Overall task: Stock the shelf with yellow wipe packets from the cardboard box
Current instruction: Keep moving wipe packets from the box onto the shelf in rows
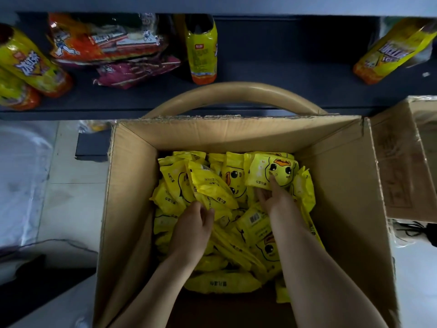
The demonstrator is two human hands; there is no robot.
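A: Both your hands are down inside the cardboard box [132, 209]. The box is open at the top and sits right in front of the shelf [283, 95].

B: Yes, and the yellow wipe packets [238, 235] lie in a messy heap at the bottom of it.

A: Your right hand [275, 196] has one of them. It is the duck packet [272, 170], face up, at the far right of the heap. Your thumb lies on the duck's face and your other fingers are tucked under it, so you pinch it.

B: Your left hand [191, 229] holds one too. Its fingers are curled round the near edge of a tilted packet [210, 185] that shows its printed back. That one sits up on the left part of the heap, apart from the duck packet.

A: The shelf has other things on it. There are yellow bags [28, 65] at the left. Next to them an orange bag [106, 41] lies on a pink bag [137, 72]. A tall yellow pack [203, 50] stands in the middle, and one more yellow bag [392, 50] leans at the right.

B: A bent tan bar [236, 89] shows just behind the far wall of your box — between the box and the shelf.

A: And a second box [402, 166] stands just beside yours, on the right. The pale floor [71, 197] shows on the left.
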